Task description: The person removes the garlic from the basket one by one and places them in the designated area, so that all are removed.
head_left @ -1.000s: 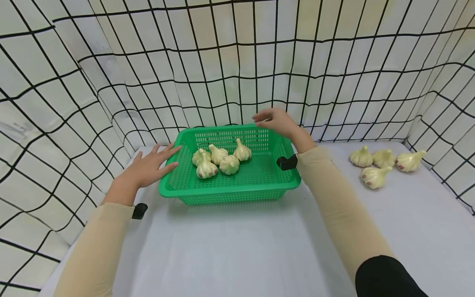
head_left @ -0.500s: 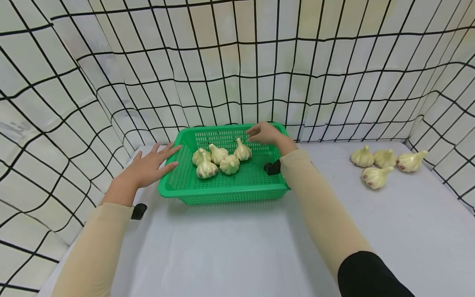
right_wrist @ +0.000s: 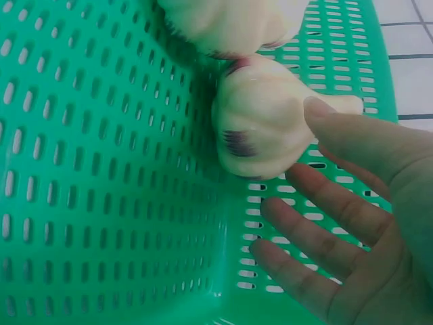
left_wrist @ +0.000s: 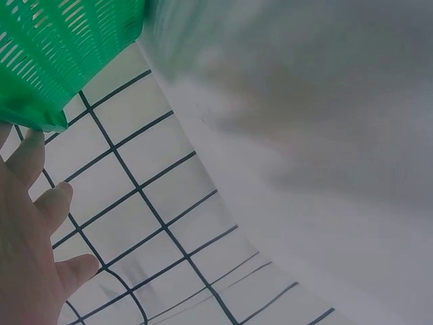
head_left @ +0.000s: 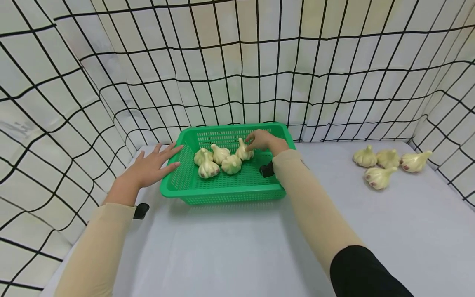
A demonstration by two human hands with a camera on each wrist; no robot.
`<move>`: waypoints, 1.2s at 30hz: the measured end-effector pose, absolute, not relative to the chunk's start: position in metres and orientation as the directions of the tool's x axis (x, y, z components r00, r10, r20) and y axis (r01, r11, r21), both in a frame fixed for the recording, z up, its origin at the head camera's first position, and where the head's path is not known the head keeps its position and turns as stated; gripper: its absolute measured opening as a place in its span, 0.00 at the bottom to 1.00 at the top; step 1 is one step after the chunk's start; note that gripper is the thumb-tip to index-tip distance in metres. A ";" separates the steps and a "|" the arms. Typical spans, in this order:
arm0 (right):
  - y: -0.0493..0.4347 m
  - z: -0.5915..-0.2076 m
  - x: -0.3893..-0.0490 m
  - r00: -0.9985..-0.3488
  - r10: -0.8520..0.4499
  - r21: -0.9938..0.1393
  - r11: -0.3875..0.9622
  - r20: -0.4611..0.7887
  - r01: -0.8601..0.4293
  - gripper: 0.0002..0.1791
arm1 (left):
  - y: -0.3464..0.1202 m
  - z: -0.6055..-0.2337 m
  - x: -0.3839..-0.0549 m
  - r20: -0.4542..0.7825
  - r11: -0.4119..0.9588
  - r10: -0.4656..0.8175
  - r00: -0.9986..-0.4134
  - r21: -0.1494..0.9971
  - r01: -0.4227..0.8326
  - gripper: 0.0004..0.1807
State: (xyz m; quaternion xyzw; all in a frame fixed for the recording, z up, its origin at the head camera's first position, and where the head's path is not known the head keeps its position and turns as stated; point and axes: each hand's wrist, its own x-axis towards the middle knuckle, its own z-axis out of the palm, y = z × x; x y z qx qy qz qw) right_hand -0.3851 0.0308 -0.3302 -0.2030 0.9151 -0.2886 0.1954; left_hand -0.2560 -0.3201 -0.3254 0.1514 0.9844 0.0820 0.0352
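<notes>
With right-hand fingers (right_wrist: 338, 200) partly open, set around the neck of a garlic bulb (right_wrist: 260, 128) inside the green basket (head_left: 222, 191); cannot tell if held tight. Should feel light, hard and a bit slippery, judging by the shine. Best to pinch by the neck, not the round belly. With left hand (head_left: 150, 165) spread, gripping nothing, at the basket's edge.
</notes>
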 end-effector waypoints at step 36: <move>0.019 -0.330 -0.380 -0.792 -0.526 -0.592 0.758 -0.309 -0.273 0.27 | -0.318 -0.324 -0.255 -0.047 0.936 0.299 -0.953 0.207 0.284 0.38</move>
